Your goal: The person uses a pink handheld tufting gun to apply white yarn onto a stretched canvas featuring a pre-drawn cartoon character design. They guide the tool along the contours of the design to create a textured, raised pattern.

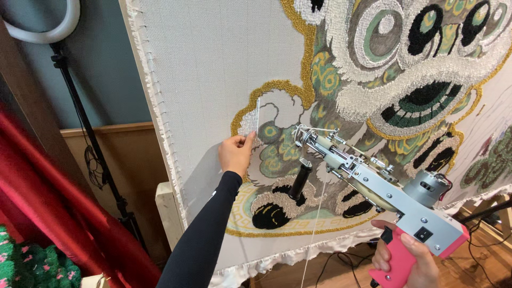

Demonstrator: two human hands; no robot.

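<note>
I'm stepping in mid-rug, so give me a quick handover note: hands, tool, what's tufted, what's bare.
Left hand pinches a loose white yarn strand against the stretched grey backing cloth.
Right hand grips the pink-handled silver tufting gun, its tip at the cloth.
Done: gold outline, white and green areas of the lion-like face.
Left: the bare drawn patches around the gun's tip and lower design.

Pink-handled tufting gun [373,186], white yarn strand [257,114]

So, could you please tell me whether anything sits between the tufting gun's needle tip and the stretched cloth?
Nothing visible does. The tufting gun, gripped by the right hand, has its needle tip right by the backing cloth. The left hand pinches a white yarn strand off to the side of the tip.
</note>
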